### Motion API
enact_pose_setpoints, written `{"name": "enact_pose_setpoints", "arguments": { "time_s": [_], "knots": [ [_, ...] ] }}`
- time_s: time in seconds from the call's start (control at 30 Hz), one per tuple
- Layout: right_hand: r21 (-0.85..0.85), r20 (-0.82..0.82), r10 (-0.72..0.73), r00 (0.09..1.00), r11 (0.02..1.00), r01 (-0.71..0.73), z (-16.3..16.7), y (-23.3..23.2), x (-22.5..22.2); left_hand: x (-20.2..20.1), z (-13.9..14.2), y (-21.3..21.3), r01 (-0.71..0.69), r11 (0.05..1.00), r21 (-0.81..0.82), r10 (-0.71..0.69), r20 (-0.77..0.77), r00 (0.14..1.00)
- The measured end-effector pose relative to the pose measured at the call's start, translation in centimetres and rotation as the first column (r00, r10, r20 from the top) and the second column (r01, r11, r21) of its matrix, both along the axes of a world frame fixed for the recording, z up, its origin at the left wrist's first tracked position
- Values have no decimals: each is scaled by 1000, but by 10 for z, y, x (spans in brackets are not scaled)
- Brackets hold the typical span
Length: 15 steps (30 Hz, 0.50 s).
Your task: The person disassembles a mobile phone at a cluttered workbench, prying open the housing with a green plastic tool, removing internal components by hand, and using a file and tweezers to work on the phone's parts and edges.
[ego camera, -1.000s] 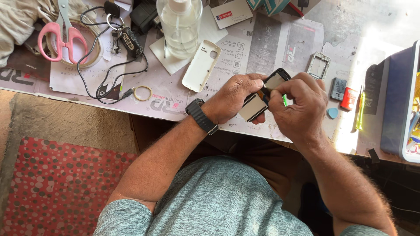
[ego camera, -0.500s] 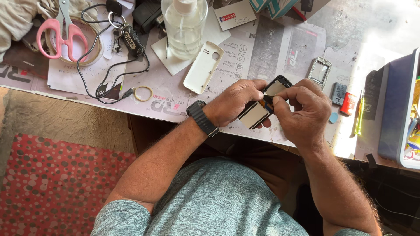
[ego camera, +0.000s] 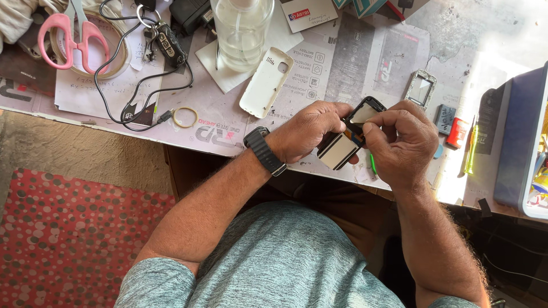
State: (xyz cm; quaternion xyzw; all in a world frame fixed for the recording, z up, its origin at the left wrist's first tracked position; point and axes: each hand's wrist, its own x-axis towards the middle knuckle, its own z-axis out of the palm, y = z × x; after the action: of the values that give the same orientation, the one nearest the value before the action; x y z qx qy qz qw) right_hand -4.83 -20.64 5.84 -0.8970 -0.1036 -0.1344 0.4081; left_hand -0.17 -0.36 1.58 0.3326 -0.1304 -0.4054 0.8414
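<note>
Both hands had drawn slightly closer to the body than a moment before, above the table (ego camera: 479, 34) edge. The left hand (ego camera: 305, 134) clasped the small black phone (ego camera: 351, 134) from below, while the right hand (ego camera: 402, 142) pinched its upper end. The white back cover (ego camera: 265, 82) lay untouched near the bottle (ego camera: 242, 31).

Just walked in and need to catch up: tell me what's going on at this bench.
A person seated at a cluttered table holds a small opened-up phone in both hands. The left hand, a dark watch on its wrist, grips it from the side; the right hand pinches its upper end. A white back cover, a small frame part, a clear bottle and pink scissors lie on the table.
</note>
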Motion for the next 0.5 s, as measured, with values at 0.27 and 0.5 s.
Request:
{"name": "enact_pose_setpoints", "arguments": {
  "time_s": [0.27, 0.5],
  "knots": [
    [-5, 13, 54, 998, 999, -54, -2, -5, -1, 0, -8, -6, -30, 1000, 8, 30, 28, 999],
    [-12, 47, 52, 998, 999, -52, -3, -8, -2, 0, -4, -5, -17, 999, 36, 17, 3, 1000]
  ]
}}
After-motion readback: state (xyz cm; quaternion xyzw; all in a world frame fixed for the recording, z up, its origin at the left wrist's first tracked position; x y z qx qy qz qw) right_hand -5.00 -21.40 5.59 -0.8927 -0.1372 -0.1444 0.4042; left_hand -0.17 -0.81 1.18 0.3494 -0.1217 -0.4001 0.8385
